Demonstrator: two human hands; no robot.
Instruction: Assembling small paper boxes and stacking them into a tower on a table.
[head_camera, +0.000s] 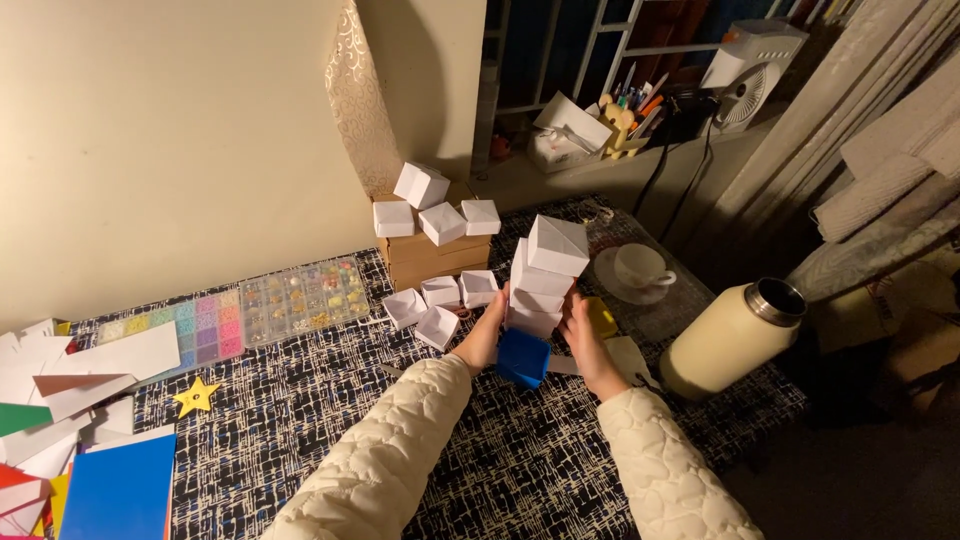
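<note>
Hands: both are cupped around a leaning stack of folded paper boxes, left hand (484, 335) pressed to its left side, right hand (588, 345) to its right, palms facing each other so the pile cannot slide apart.
Stack: white paper boxes (540, 278) sit one on another, tilted to the right, with a blue paper box (523, 356) at the bottom, held just above the patterned surface (300, 400).
Grip: fingers curl on the lower boxes only; the top box rests free.
Loose boxes: more white boxes (440, 300) lie just left of the stack, others on a cardboard box (435, 255) behind.
Nearby: cream flask (728, 338) on the right, cup and saucer (638, 268) behind it, bead organiser (240, 310) and coloured paper sheets (90, 440) on the left.
</note>
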